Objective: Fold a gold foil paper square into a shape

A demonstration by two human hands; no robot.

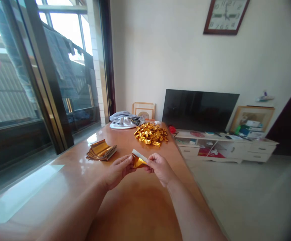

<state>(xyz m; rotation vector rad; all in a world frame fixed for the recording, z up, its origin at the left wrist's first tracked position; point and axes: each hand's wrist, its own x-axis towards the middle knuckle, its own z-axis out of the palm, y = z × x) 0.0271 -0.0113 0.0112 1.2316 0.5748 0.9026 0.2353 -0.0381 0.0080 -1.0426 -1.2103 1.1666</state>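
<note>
A: Bare forearms [81, 206] stretch along a table [137, 207], where the left hand [119, 170] and right hand [162, 169] pinch opposite ends of a gold sheet [139, 163], held over the surface between them, its pale strip toward the far edge.

B: What could spoil the piece?

A: Thin as it looks, the sheet could tear or crease askew, should one hand pull harder than the other.

B: And the rest?

A: A loose stack [101, 149] sits toward the left edge, near the left hand; a brush of the knuckles could scatter its uneven layers. Beyond, a heap [150, 134] of folded gold pieces lies close to the right edge near the far right corner.

B: The risk there?

A: A bump to the table could tip its outermost pieces onto the floor.
</note>
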